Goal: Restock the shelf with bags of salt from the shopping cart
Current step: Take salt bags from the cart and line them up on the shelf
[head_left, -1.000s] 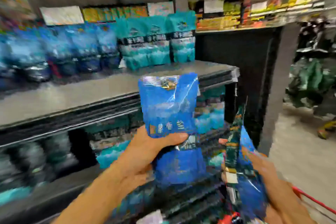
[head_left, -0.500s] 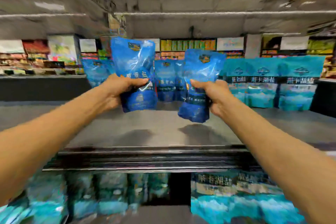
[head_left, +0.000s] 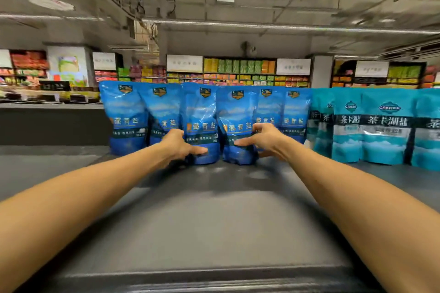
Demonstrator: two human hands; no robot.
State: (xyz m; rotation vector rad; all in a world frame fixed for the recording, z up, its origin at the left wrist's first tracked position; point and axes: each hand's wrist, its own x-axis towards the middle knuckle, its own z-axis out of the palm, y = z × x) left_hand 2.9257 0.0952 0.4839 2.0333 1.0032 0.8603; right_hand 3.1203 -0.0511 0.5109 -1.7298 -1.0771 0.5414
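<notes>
A: Materials first. What stands on the shelf [head_left: 214, 221]?

B: A flat, dark grey shelf top with a dull sheen and a straight front lip. At the back, a row of glossy blue plastic bags of salt, upright pouches with rounded, bulging bottoms and crinkled, light-catching faces. To their right, a row of teal bags [head_left: 385, 131], flatter and smoother in front, also upright.

A: Edges and room?

B: The two front blue bags stand just ahead of the row: the left blue bag [head_left: 202, 114] and the right blue bag [head_left: 238, 114], side by side with a narrow gap between them at the base. A broad bare stretch of shelf lies between the bags and the front lip. Bare shelf also runs left of the blue row. The teal row sits just beside the blue one.

A: Hands?

B: Left hand [head_left: 177, 145]: fingers loosely spread, thumb lying across the lower front of the left blue bag, touching it. Right hand [head_left: 264, 140]: fingers splayed wide, fingertips against the right blue bag's front and side. Neither hand wraps fully round its bag; both bags rest on the shelf.
</notes>
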